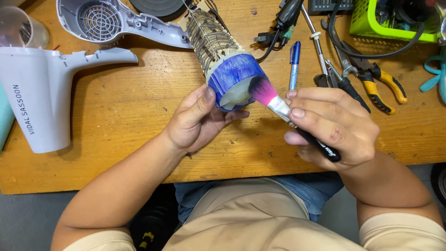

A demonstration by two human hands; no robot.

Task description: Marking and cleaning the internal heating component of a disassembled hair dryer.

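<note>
Over the wooden surface (pixel 116 107), left hand (pixel 195 122) fingers wrap the heating-coil core (pixel 223 60) by its blue end, tilted up so the right hand (pixel 332 128), clenched on a pink-bristled brush (pixel 278 104), reaches inside.

Pliers (pixel 376 81) right of pen (pixel 294 62) on table (pixel 116 116)

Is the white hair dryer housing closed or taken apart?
Taken apart. The two white shell halves lie separately on the wooden table, and the left hand holds the heating element outside them.
</note>
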